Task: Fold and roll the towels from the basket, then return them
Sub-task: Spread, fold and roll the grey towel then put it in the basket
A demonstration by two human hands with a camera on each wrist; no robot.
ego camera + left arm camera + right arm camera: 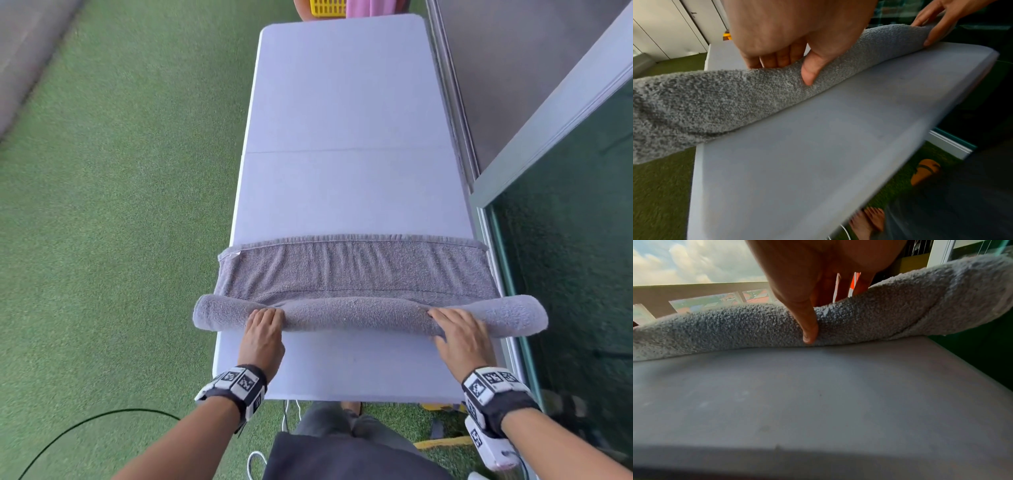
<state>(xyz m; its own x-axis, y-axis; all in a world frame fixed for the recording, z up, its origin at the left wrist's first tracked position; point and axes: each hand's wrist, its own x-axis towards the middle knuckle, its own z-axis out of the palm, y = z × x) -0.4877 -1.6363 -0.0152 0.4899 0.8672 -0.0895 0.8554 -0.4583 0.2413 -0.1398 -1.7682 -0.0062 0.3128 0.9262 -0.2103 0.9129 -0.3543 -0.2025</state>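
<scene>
A grey towel point(356, 270) lies across the near part of the white table point(342, 102), overhanging both side edges. Its near portion is wound into a thick roll point(356, 317), and a flat strip remains beyond. My left hand point(263, 322) grips the roll left of centre, and my right hand point(455, 329) grips it right of centre. In the left wrist view the left hand point(791, 71) has its fingers over the top of the towel point(715, 100) and the thumb presses its near side. The right hand point(824, 318) holds the towel point(879, 318) likewise.
A yellow basket point(327, 7) with pink cloth point(363, 7) beside it stands past the table's far end. A glass door and metal frame point(548, 222) run close along the right side. Green turf point(120, 205) and a black cable point(85, 425) lie on the left.
</scene>
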